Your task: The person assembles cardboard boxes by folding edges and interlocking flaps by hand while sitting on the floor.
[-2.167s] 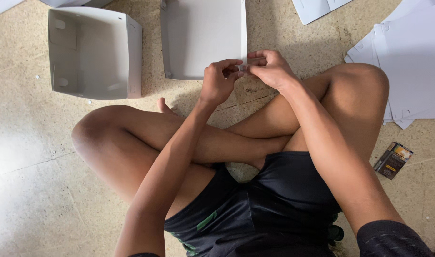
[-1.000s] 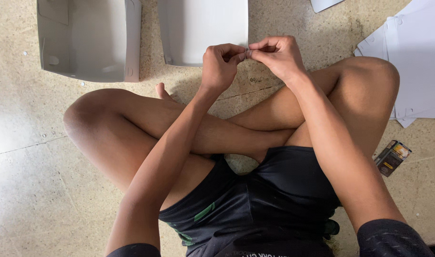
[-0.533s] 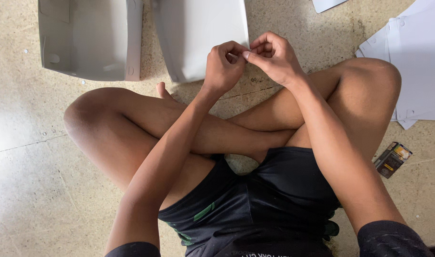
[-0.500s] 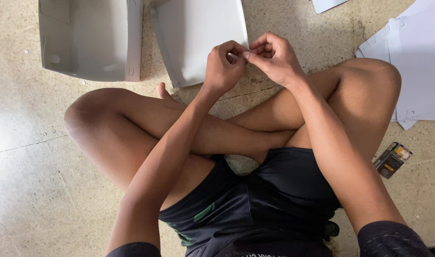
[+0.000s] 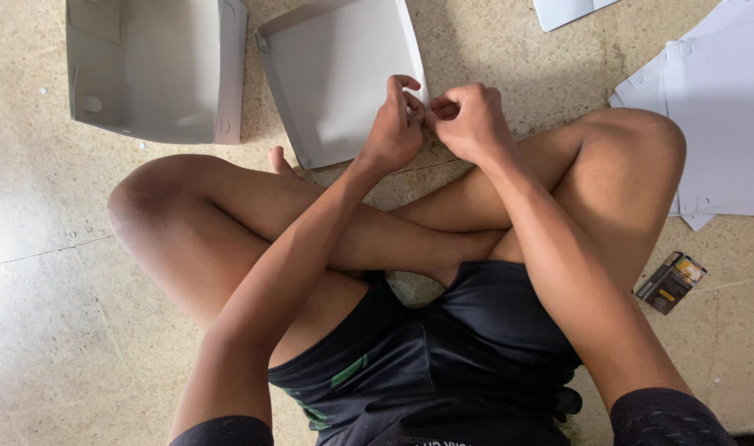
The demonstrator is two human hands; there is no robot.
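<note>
I sit cross-legged on a speckled floor. A half-folded white cardboard tray [image 5: 335,83] lies on the floor in front of my knees, tilted, with low raised walls. My left hand [image 5: 393,128] and my right hand [image 5: 469,122] meet at its near right corner. Fingers of both hands pinch the cardboard edge there. The corner itself is hidden under my fingers.
A finished white cardboard box [image 5: 154,70] with upright walls stands at the upper left. Flat white cardboard blanks [image 5: 715,116] are stacked at the right, another sheet [image 5: 567,10] at the top edge. A small dark packet [image 5: 671,282] lies by my right knee.
The tray has turned and slid a little toward me. Both hands came down from just above it onto its near right corner and now pinch it.
</note>
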